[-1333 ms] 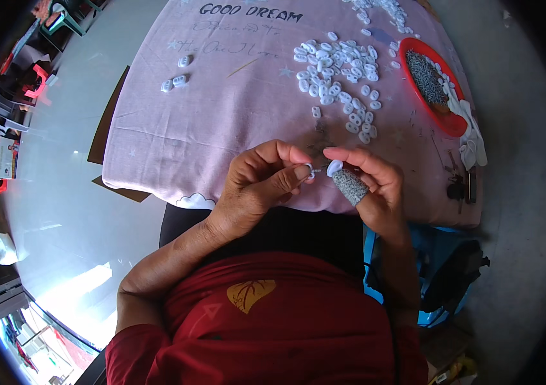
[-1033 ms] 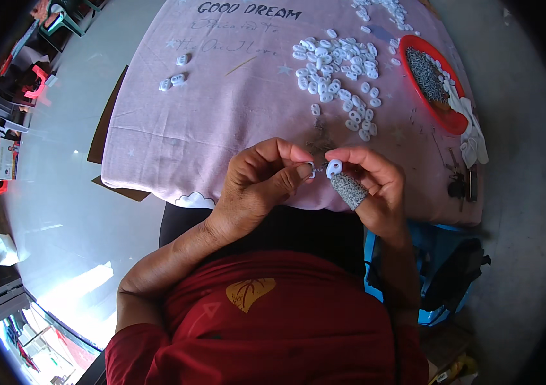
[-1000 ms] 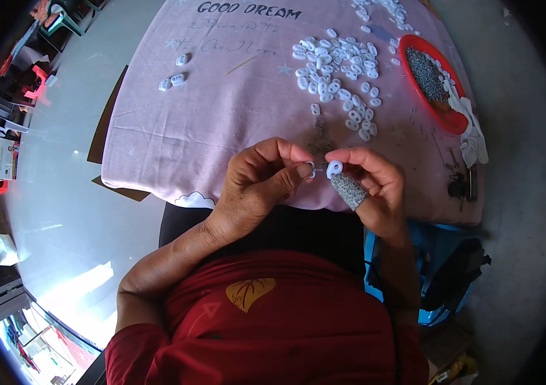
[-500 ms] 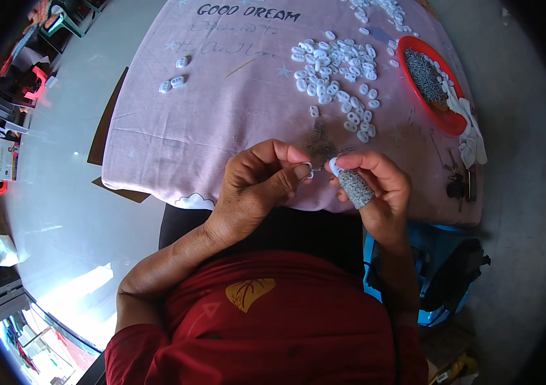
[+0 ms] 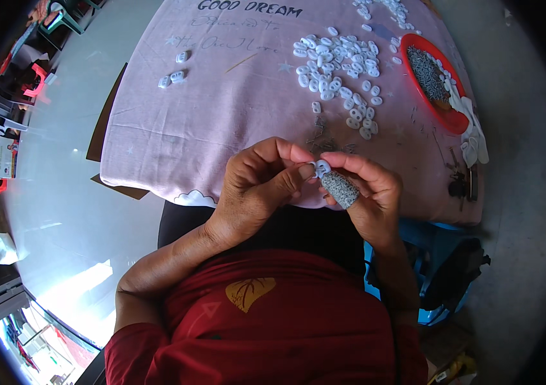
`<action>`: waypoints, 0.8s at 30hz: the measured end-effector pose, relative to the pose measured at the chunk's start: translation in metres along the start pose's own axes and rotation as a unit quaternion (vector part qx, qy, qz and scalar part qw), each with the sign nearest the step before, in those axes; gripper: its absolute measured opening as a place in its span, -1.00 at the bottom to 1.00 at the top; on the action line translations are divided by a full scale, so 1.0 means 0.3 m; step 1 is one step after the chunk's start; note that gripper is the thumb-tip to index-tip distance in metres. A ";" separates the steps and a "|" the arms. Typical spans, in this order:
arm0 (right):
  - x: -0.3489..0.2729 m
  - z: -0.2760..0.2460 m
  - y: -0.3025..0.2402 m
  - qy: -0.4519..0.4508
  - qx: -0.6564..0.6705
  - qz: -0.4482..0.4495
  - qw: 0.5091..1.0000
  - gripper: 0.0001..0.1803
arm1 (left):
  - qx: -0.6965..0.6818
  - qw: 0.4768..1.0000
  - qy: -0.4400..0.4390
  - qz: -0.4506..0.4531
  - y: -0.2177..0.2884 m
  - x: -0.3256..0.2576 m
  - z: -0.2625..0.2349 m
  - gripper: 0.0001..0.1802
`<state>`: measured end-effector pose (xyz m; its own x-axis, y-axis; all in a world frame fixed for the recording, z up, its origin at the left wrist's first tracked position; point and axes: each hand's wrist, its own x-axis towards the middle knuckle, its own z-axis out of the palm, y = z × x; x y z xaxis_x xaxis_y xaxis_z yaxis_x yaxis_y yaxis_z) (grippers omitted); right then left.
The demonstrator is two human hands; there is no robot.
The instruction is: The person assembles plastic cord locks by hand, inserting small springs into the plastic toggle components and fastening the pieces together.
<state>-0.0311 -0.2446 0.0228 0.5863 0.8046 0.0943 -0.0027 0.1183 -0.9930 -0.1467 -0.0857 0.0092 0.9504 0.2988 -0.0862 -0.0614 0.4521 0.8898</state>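
Above the near edge of the cloth-covered table, my left hand (image 5: 253, 186) pinches a small white plastic piece between thumb and index finger, mostly hidden by the fingertips. My right hand (image 5: 375, 202) grips a white oval plastic piece (image 5: 323, 168) with holes in it, set against the left one; whether they are joined I cannot tell. A grey speckled sleeve (image 5: 339, 188) covers my right thumb. Just beyond the hands lie small metal screws (image 5: 321, 138) on the pink cloth (image 5: 221, 122). A loose pile of similar white ovals (image 5: 337, 61) spreads farther back.
At the right, a red tray (image 5: 419, 96) holds many grey screws (image 5: 427, 74) and some white pieces. White gloves (image 5: 474, 141) hang over its near side, with keys (image 5: 458, 185) nearby. A few white pieces (image 5: 177, 77) lie far left. A blue stool (image 5: 414, 247) stands at lower right.
My right hand has moved left, bringing its white oval up against the piece in my left hand. The thin metal pins that showed between them are now hidden.
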 end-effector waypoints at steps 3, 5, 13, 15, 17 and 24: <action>-0.004 -0.007 0.001 0.024 -0.006 0.014 1.000 -0.67 | -0.012 1.000 0.007 -0.010 -0.001 -0.002 -0.005 -0.87; -0.001 -0.006 -0.011 0.082 -0.003 0.061 0.995 -0.71 | -0.021 1.000 0.009 -0.015 0.001 -0.001 -0.004 -0.87; 0.000 0.001 -0.031 0.082 0.011 0.100 0.992 -0.73 | 0.004 1.000 0.027 0.006 -0.005 0.006 0.008 -0.89; 0.000 0.004 -0.029 0.079 0.016 0.096 0.992 -0.74 | 0.003 1.000 0.027 0.012 -0.013 0.008 0.007 -0.89; 0.003 0.006 -0.026 0.075 0.011 0.081 0.994 -0.74 | 0.003 0.999 0.029 0.017 -0.015 0.008 0.004 -0.89; 0.000 0.013 -0.008 0.069 -0.001 0.044 0.997 -0.72 | 0.007 0.999 0.028 0.021 -0.012 0.006 0.001 -0.90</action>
<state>-0.0341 -0.2426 0.0255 0.6898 0.7240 -0.0043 -0.0575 0.0489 -0.9971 -0.1446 -0.0872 0.0061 0.9284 0.3642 -0.0737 -0.0958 0.4263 0.8995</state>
